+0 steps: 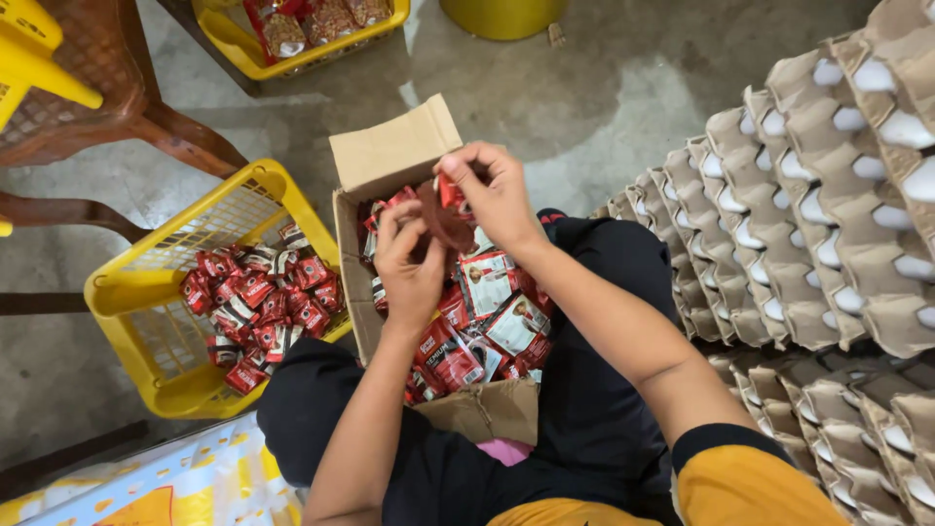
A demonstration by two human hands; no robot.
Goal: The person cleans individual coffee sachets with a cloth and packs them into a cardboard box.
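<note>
The left hand (409, 261) and right hand (495, 190) met above an open cardboard box (392, 156), both pinching a strip of small red sachets (446, 209) between fingertips and thumbs. The box, resting on the person's lap, was filled with further red and white sachets (492, 312). To the left stood a yellow plastic basket (146, 292) holding more sachets; to the right, stacked egg trays (808, 205) leaned in rows
</note>
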